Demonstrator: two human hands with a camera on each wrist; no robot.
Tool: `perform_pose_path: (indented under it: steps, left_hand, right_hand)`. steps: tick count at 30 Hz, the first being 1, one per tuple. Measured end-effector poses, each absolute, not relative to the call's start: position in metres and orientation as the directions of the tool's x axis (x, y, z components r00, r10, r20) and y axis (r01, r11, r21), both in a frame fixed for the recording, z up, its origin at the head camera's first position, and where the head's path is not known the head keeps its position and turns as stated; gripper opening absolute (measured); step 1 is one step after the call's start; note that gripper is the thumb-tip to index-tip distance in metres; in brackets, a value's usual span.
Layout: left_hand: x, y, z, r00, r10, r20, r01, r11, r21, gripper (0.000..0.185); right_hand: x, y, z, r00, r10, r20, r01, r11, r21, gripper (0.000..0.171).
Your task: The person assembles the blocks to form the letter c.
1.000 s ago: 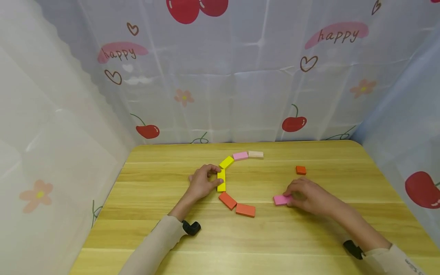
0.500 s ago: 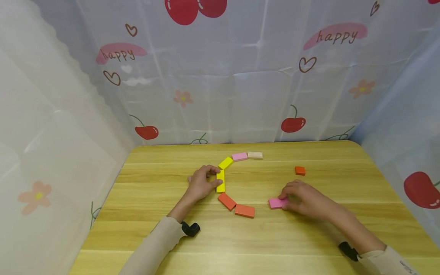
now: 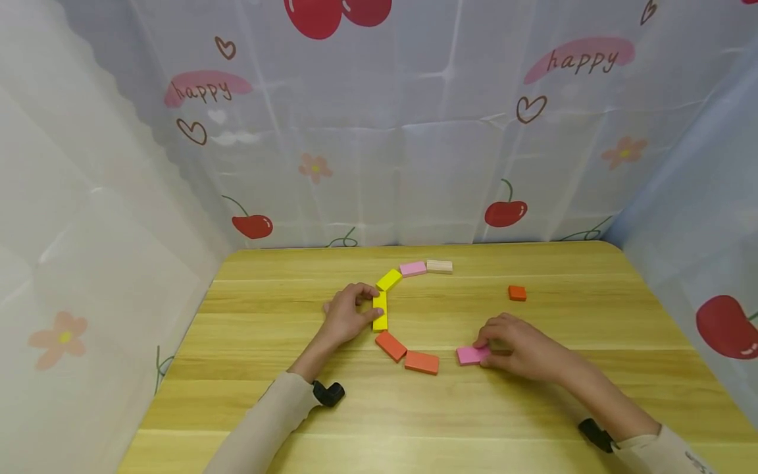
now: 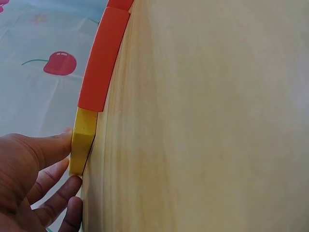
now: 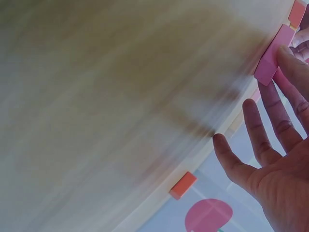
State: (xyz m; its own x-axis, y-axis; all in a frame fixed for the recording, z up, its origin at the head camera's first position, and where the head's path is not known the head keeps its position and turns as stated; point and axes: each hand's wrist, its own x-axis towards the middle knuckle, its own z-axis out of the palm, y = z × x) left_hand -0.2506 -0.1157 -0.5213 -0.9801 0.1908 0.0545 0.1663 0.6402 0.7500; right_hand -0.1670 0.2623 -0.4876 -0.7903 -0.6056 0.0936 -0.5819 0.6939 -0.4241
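Observation:
My left hand (image 3: 345, 318) holds an upright-lying yellow block (image 3: 380, 323) at the left of a curved row, thumb on it and fingertips at its far end. In the left wrist view the thumb presses the side of that yellow block (image 4: 83, 140). A pink block (image 3: 469, 356) is pinched between thumb and fingers of my right hand (image 3: 524, 347), low over the table. Just left of it, across a small gap, lies an orange-red block (image 3: 422, 363), the near end of the row. The right wrist view shows the thumb across the pink block (image 5: 271, 58).
The row continues through another orange-red block (image 3: 391, 346), a second yellow block (image 3: 389, 280), a light pink block (image 3: 412, 268) and a plain wood block (image 3: 439, 266). A lone orange block (image 3: 517, 293) lies beyond my right hand on the wooden table (image 3: 379, 421). Printed curtains (image 3: 403, 184) surround it.
My right hand has slid the pink block left and slightly nearer to me, narrowing the gap to the orange-red block. The left hand stays at the yellow block.

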Motion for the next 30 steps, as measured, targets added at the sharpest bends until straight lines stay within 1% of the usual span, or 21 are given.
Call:
perform_pose_path:
  steps: [15, 30]
  left_hand:
    - [-0.25, -0.117, -0.519, -0.977, 0.202, 0.066, 0.181, 0.626, 0.759, 0.028]
    - [-0.249, -0.117, -0.519, -0.976, 0.205, 0.069, 0.185, 0.624, 0.76, 0.028]
  right_hand:
    - [-0.164, 0.252, -0.489, -0.766, -0.637, 0.089, -0.6, 0.657, -0.456, 0.016]
    - [-0.162, 0.242, -0.486, -0.767, -0.639, 0.055, -0.589, 0.667, -0.456, 0.017]
